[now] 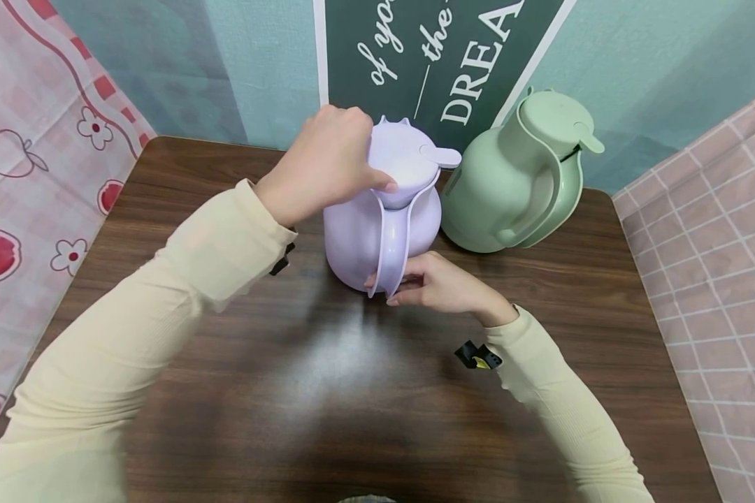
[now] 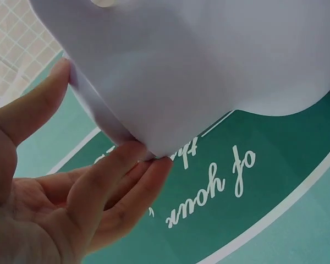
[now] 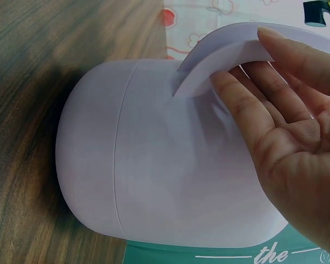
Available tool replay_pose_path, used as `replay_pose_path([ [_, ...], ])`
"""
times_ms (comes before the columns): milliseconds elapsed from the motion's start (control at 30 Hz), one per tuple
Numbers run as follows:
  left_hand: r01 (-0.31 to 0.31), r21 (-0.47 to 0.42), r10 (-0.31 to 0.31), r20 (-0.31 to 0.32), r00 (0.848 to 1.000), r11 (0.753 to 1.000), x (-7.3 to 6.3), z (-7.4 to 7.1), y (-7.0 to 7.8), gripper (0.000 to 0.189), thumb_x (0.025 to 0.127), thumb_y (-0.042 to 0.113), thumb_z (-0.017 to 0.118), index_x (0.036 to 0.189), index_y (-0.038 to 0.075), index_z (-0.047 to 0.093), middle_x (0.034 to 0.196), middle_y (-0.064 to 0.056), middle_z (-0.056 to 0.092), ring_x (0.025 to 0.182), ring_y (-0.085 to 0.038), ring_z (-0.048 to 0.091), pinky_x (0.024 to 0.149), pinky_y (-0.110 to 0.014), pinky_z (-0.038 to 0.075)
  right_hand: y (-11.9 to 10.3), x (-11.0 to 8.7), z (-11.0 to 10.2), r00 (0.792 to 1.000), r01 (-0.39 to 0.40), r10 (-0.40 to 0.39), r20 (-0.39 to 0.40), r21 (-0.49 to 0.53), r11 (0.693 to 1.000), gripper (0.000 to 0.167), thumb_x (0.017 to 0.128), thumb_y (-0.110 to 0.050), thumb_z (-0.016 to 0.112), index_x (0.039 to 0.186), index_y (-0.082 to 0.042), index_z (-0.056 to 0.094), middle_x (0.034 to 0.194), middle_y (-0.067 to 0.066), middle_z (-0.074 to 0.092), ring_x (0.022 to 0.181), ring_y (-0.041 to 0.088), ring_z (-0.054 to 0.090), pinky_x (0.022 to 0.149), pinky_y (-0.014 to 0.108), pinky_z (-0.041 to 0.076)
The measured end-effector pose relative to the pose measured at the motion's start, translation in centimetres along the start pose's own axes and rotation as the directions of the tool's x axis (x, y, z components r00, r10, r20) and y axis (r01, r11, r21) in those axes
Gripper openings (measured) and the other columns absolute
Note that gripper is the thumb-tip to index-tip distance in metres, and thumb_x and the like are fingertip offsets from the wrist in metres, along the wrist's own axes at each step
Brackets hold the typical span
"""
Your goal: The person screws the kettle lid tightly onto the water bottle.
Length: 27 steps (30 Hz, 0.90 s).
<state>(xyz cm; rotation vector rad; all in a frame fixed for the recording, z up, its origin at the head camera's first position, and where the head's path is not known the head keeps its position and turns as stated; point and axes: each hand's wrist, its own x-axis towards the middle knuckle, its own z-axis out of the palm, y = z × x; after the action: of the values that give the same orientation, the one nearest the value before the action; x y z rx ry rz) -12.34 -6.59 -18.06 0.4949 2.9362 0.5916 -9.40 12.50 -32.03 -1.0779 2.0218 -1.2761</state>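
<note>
A lavender thermos jug [image 1: 352, 237] stands upright near the back of the table, its handle facing me. My left hand [image 1: 327, 164] grips the rim of its round lid [image 1: 409, 157], thumb on the near side and fingers at the far side. In the left wrist view, the fingertips [image 2: 133, 149] press on the lid's edge. My right hand [image 1: 443, 283] holds the lower part of the handle [image 1: 393, 241], with its fingers passing behind it. The right wrist view shows the thumb on the handle's outer face and the fingers inside the loop.
A green thermos jug [image 1: 497, 188] stands close on the right of the lavender one. Behind both, a dark green sign [image 1: 377, 91] with white lettering leans at the blue wall. A pink tiled panel [image 1: 717, 265] borders the brown table [image 1: 352, 419] at the right, a fruit-patterned cloth [image 1: 31, 195] at the left.
</note>
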Motion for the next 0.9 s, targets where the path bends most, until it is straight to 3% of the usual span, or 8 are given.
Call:
replay_pose_path([
  [100,-0.025,-0.001,0.025,0.005,1.0,1.0,0.1,-0.1,-0.1,0.033,0.075,0.027,0.074,0.073,0.001,0.054,0.072,-0.007,0.047,0.069,-0.021,0.043,0.062,-0.032,0.037,0.1,0.0,0.0,1.0,-0.01,0.01,0.002,-0.004,1.0,0.029,0.079,0.004,0.066,0.107,0.0,0.065,0.105,0.004,0.065,0.099,0.013,0.058,0.08,0.03,0.047],
  [300,-0.07,0.004,0.069,0.07,0.995,0.998,0.3,-0.5,-0.6,0.033,0.079,0.023,0.07,0.098,-0.001,0.058,0.095,-0.012,0.056,0.088,-0.029,0.047,0.075,-0.038,0.039,-0.1,0.0,0.0,1.0,-0.01,0.01,-0.001,-0.027,1.0,0.029,0.079,0.004,0.067,0.107,0.0,0.065,0.105,0.003,0.066,0.099,0.013,0.058,0.08,0.029,0.047],
  [467,-0.107,0.004,0.106,0.105,0.989,0.994,0.4,-0.7,-1.1,0.034,0.08,0.019,0.068,0.104,-0.001,0.057,0.097,-0.013,0.056,0.086,-0.028,0.048,0.075,-0.037,0.039,-0.1,0.0,0.0,1.0,-0.021,0.021,0.002,-0.013,1.0,0.029,0.079,0.004,0.067,0.108,0.001,0.065,0.106,0.005,0.066,0.098,0.012,0.058,0.08,0.029,0.047],
  [767,-0.013,-0.041,0.016,0.075,0.997,0.999,0.2,-0.8,-0.8,0.042,0.076,0.027,0.073,0.105,-0.001,0.059,0.104,-0.013,0.057,0.092,-0.028,0.047,0.077,-0.035,0.039,0.0,0.0,0.0,1.0,-0.019,0.019,0.002,-0.003,1.0,0.03,0.079,0.003,0.067,0.108,0.003,0.064,0.105,0.004,0.066,0.097,0.013,0.058,0.08,0.029,0.047],
  [900,0.005,-0.023,-0.004,0.047,0.999,1.0,0.0,-0.5,-0.2,0.039,0.075,0.029,0.074,0.096,-0.001,0.059,0.091,-0.011,0.057,0.082,-0.026,0.048,0.07,-0.034,0.04,0.1,0.0,0.0,1.0,-0.012,0.012,0.002,-0.014,1.0,0.029,0.079,0.003,0.067,0.108,0.002,0.064,0.105,0.005,0.066,0.098,0.013,0.058,0.08,0.029,0.047],
])
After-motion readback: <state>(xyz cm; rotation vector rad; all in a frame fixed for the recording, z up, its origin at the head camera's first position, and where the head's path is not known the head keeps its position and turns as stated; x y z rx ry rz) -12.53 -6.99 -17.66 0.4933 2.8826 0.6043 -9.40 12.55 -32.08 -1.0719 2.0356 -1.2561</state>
